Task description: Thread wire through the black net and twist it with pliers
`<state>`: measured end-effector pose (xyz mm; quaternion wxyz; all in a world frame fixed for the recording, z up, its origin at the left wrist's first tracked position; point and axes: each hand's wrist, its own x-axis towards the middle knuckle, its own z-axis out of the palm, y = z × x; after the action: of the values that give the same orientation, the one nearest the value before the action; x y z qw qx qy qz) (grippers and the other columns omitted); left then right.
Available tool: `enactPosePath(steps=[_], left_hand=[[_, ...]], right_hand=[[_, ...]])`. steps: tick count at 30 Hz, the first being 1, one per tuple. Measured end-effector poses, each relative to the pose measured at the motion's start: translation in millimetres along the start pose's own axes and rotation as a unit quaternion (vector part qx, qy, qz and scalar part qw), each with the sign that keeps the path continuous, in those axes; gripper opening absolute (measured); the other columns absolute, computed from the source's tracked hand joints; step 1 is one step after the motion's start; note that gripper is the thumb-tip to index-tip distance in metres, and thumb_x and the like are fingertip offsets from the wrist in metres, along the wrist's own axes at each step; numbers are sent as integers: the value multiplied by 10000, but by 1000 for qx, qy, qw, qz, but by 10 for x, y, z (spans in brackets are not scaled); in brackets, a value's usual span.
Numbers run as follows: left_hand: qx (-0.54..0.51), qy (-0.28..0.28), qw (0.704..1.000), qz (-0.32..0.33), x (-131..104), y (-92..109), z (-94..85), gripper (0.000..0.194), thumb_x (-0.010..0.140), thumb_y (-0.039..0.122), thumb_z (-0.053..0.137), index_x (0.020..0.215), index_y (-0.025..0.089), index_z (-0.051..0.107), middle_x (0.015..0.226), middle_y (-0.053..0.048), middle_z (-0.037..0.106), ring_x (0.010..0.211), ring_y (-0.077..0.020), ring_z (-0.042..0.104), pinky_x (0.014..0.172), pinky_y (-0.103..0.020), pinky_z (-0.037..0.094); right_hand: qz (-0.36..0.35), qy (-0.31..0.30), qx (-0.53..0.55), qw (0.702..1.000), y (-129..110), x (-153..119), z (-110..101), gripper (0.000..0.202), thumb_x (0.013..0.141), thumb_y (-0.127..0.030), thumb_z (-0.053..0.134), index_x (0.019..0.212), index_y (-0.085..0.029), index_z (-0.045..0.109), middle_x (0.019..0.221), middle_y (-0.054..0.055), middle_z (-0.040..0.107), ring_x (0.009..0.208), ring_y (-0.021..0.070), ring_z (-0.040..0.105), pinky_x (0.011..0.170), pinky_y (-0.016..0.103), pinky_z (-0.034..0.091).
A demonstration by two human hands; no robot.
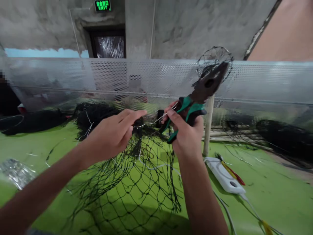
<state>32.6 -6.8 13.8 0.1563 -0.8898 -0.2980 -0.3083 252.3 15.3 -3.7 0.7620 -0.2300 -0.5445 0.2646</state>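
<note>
Forearms: both mine, bare, coming in from the bottom edge and meeting above the green table [281,195].
Net: black mesh net [137,182] hangs from my hands and spreads over the table right under them.
Left hand: my left hand [113,135] has its fingers pressed together on a gathered bit of net plus one end of the thin wire [156,120].
Right hand: my right hand [184,130] is wrapped around the green-handled pliers [198,94], thumb and forefinger pinching the other end of the wire.
Pliers: nose points up and to the right, jaws look closed with nothing in them.
Wire: pale, runs between my two hands, just above the net's top edge.
Right of me: white power strip [223,176] on the table, near my right forearm, with red and yellow-handled tools lying on it.
Behind: perforated metal screen [110,78] across the table; more black netting [39,120] piled along it.
Far back: green exit sign [102,5] above a dark doorway.
</note>
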Motion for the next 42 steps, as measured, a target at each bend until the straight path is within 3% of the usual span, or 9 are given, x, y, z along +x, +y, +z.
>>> enactPosePath(steps=[3, 6, 13, 21, 25, 29, 31, 34, 42], left_hand=[[-103, 68, 988, -97, 15, 165, 181, 379, 1070, 202, 379, 1412, 212, 542, 961, -19, 737, 788, -126, 684, 731, -265, 528], [-150, 91, 975, -137, 26, 260, 270, 307, 1073, 266, 426, 1310, 208, 612, 698, 50, 646, 525, -85, 527, 550, -237, 405], [-137, 56, 983, -112, -83, 100, 278, 186, 1031, 236, 494, 1089, 178, 661, 683, 41, 634, 557, -91, 514, 561, -247, 359], [-213, 68, 958, -178, -12, -76, 391, 144, 963, 270, 561, 897, 172, 643, 646, 43, 574, 536, -80, 443, 538, -231, 343], [-177, 80, 955, -223, 1, -201, 561, 154, 893, 338, 661, 886, 187, 638, 712, 21, 621, 582, -97, 494, 605, -252, 418], [-160, 72, 956, -234, -36, -273, 682, 47, 856, 240, 641, 880, 203, 623, 638, 36, 562, 571, -112, 477, 611, -267, 402], [-168, 56, 957, -228, -83, -300, 727, 31, 866, 208, 612, 893, 206, 628, 599, 51, 519, 535, -104, 444, 580, -257, 373], [-177, 36, 960, -215, -174, -320, 779, 78, 907, 200, 569, 939, 200, 641, 567, 64, 473, 504, -100, 423, 539, -252, 328], [-173, 23, 967, -188, -471, -191, 853, 105, 963, 154, 551, 1006, 179, 645, 843, -8, 688, 687, -109, 594, 658, -255, 449]], right_hand=[[-2, 63, -5, 998, -45, -23, 25, 114, 838, -252, 743, 907, -248, 652, 916, 7, 658, 672, 140, 590, 681, 348, 568], [-9, 121, 13, 993, -87, -46, 49, 151, 796, -222, 761, 890, -233, 643, 912, 3, 638, 675, 136, 580, 686, 348, 565], [-31, 111, 5, 993, -139, -64, 79, 131, 803, -223, 728, 890, -256, 636, 881, -4, 611, 700, 149, 580, 702, 346, 574], [22, -13, 2, 1000, 21, -26, 25, 110, 877, -282, 686, 970, -263, 629, 976, 3, 609, 704, 145, 585, 719, 356, 540], [11, 48, 8, 999, 101, -3, 32, 94, 886, -297, 686, 947, -251, 632, 1034, 16, 598, 677, 136, 586, 667, 347, 536], [-39, 115, -22, 992, 104, -81, -27, 104, 876, -315, 684, 891, -280, 587, 917, -5, 564, 656, 150, 575, 683, 360, 547], [-16, 85, -44, 995, 144, -228, -86, 112, 886, -338, 683, 930, -284, 596, 825, -14, 561, 665, 166, 582, 727, 376, 542], [108, -36, -118, 986, 287, -557, -172, 173, 924, -422, 666, 959, -260, 617, 784, -5, 604, 712, 184, 593, 763, 381, 513], [387, -260, -140, 874, 586, -1095, -218, 247, 890, -421, 707, 880, -177, 676, 773, 27, 670, 620, 143, 555, 514, 274, 467]])
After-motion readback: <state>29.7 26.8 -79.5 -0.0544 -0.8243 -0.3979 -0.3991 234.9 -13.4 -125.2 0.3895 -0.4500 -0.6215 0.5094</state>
